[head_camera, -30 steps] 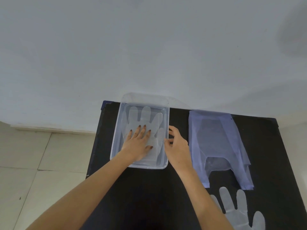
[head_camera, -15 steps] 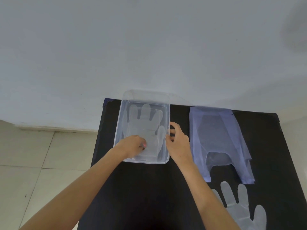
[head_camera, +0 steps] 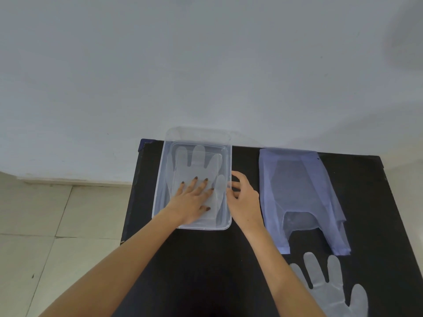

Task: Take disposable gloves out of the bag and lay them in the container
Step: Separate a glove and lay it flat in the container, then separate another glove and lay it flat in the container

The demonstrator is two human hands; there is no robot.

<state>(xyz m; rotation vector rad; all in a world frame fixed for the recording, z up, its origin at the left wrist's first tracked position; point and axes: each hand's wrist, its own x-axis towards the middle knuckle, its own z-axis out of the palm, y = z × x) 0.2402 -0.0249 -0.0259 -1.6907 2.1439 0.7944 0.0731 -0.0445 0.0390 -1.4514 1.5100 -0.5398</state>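
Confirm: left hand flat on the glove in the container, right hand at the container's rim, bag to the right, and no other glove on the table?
Wrong on the last point. The head view shows a second glove lying on the table near the bag. The rest holds: left hand flat on the glove in the container, right hand at its rim.

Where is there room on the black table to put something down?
The table is bare in front of the container, between the two arms. Another bare strip runs right of the bag. It is crowded between container and bag, where the right hand rests, and at the near right, where a loose glove lies.
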